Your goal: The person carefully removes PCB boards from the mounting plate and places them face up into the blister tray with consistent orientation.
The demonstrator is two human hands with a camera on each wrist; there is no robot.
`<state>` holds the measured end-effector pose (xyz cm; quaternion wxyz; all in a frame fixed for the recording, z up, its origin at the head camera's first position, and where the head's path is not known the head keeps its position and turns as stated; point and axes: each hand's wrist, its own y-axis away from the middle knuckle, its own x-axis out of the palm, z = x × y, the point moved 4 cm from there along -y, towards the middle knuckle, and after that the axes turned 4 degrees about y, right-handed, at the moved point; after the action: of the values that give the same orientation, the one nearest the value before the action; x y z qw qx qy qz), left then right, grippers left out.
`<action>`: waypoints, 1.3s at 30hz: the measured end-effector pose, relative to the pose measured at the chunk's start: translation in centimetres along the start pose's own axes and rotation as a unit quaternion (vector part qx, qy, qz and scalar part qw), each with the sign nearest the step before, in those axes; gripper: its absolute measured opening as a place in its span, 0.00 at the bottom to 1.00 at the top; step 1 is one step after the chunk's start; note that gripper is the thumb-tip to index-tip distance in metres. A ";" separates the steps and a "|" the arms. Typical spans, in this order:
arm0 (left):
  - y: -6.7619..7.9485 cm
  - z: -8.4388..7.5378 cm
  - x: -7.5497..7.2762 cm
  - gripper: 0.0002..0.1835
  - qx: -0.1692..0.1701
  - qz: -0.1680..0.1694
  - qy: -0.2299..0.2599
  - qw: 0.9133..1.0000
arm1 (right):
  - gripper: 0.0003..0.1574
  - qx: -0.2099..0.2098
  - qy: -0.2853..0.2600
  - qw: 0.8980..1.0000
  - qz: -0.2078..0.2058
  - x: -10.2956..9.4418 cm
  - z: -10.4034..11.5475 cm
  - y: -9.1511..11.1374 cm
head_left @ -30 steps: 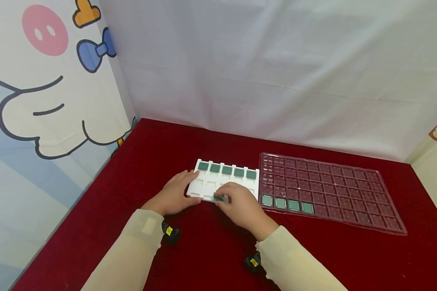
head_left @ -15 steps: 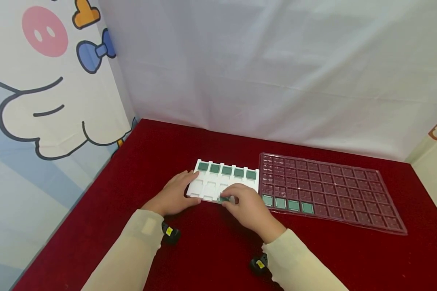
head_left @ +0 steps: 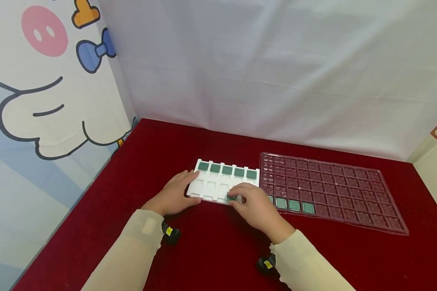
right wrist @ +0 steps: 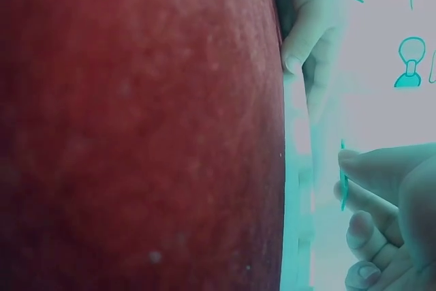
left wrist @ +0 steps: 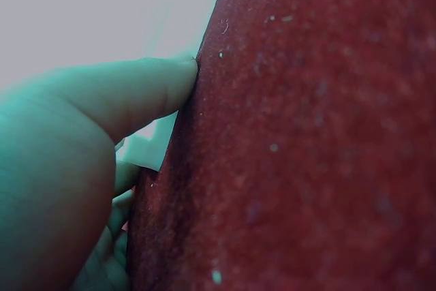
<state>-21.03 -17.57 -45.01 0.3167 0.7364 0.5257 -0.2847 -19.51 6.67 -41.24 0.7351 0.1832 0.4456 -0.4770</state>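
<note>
My left hand point(head_left: 175, 195) holds the left end of a white slotted tray point(head_left: 210, 189); in the left wrist view its thumb point(left wrist: 150, 86) presses the tray's front edge. Between thumb and fingertip my right hand point(head_left: 255, 208) pinches a small thin green square chip point(head_left: 231, 198) over the tray's front row, right of the middle. In the right wrist view that chip point(right wrist: 343, 182) is seen edge-on, apart from the tray. Similar green chips point(head_left: 227, 170) fill the tray's back row. Part of the tray's right side is hidden behind my right hand.
A clear plastic tray point(head_left: 336, 194) with many square pockets lies right beside the white one. Several green chips point(head_left: 294, 205) sit in its front row at the left. Both trays rest on a dark red cloth point(head_left: 211, 250), with a white curtain point(head_left: 262, 81) behind.
My right hand has slid to the right along the white tray's front row, carrying the pinched chip. My left hand and both trays have stayed put.
</note>
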 end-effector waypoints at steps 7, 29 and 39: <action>0.1 -0.1 0.1 0.47 0.001 0.000 0.000 1.000 | 0.11 0.000 -0.006 1.000 -0.009 -0.3 -0.5 0.4; 0.2 -0.2 -0.1 0.47 0.000 0.000 -0.002 1.000 | 0.11 0.024 0.008 0.999 -0.019 -1.7 -2.1 2.0; 0.3 -0.4 -0.1 0.46 0.006 -0.002 -0.004 1.000 | 0.11 0.022 0.007 1.000 -0.014 -2.2 -2.8 2.9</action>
<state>-20.76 -17.35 -44.65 0.3137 0.7360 0.5246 -0.2910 -18.65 11.16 -41.39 0.7210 0.1960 0.4426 -0.4959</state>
